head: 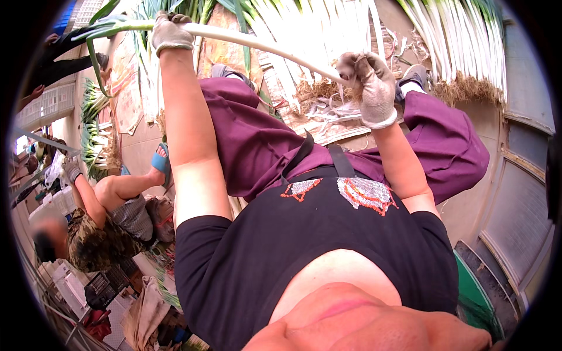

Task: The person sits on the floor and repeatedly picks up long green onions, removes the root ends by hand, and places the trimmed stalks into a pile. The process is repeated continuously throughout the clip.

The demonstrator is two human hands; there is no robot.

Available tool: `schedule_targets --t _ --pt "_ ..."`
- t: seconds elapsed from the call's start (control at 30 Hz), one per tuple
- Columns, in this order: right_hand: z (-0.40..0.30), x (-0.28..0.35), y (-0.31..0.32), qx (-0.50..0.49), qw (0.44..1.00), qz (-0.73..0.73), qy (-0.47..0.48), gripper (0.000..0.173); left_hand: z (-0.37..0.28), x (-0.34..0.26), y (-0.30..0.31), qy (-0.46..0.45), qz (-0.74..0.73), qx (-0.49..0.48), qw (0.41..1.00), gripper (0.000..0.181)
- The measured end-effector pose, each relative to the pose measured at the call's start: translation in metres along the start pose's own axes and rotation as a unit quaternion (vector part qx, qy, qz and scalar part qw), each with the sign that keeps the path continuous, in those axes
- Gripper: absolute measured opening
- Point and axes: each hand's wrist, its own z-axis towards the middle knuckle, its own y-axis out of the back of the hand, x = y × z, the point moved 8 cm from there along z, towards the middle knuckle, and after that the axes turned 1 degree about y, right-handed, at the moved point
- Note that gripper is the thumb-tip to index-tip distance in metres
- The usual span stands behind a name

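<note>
A long leek [259,41] stretches between my two gloved hands. My left hand [172,33], in a pale knit glove, is closed around it where the white shank turns to green leaves. Near the root end, my right hand [371,83], in a soiled glove, pinches the leek's base with the fingers. Below and beyond the leek, many more leeks [311,30] lie side by side on woven sacking, their roots pointing towards me. Peeled white strips [336,109] lie in a loose heap beside those roots, close to my right hand.
Another row of leeks [461,44] lies at the right, near metal-framed panels [516,210]. At the left, a co-worker [101,219] in gloves sits by a smaller leek pile [99,140]. Another person's dark-clothed legs [66,57] and a white plastic crate [52,105] are at the upper left.
</note>
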Motion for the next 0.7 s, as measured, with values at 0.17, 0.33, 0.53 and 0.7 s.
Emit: schedule_targets --t 0.17,0.33,0.53,0.7 --pt "-0.001 -0.009 -0.006 0.104 0.984 -0.066 -0.130 0.029 -0.007 -0.010 -0.005 0.005 -0.006 0.054 0.999 0.023" --pt "0.009 -0.035 0.011 0.114 0.975 -0.070 -0.180 0.026 -0.012 -0.006 -0.014 0.005 0.018 0.088 0.996 0.022" --pt "-0.001 0.031 0.019 0.084 0.764 -0.624 0.138 0.021 -0.003 -0.022 -0.006 -0.052 0.027 0.068 0.996 0.020" --pt "-0.006 0.039 0.046 0.140 0.783 -0.591 0.134 0.051 0.004 -0.036 -0.003 -0.053 0.034 0.096 0.993 0.026"
